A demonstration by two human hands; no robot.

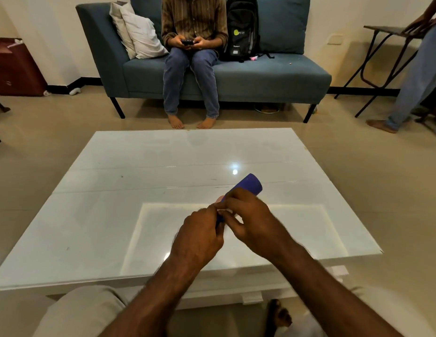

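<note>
A: Where's the thing rn?

B: Purple cylinder (pixel 248 184), held in the air over the near half of the white worktop (pixel 114 215), not touching it. It's tilted, w/ the far end pointing up & away to the right.

A: Hands?

B: Both are on it. Left hand (pixel 199 237) is curled round the lower end, and only a sliver of purple shows btw the two. Right hand (pixel 248 220) wraps its fingers over the middle from above. The far end sticks out free.

A: What's the step?

B: Prob twisting or pulling sth at the lower end, maybe a cap. Can't tell, the fingers hide the joint.

A: How will it handle?

B: My guess is light & stiff, plastic or coated metal. The surface looks matte, so grip should be OK. But it's round, so it could roll if laid on that glossy top.

A: Where to hold?

B: One hand round the barrel mid-way, the other on the end being worked. A fingertip-only hold at the far end would let it swing.

A: Anything else around?

B: Sofa (pixel 260 76) beyond the worktop, w/ a seated person (pixel 192 25) on a phone & a black backpack (pixel 241 27) beside them. All well apart from the work.
</note>
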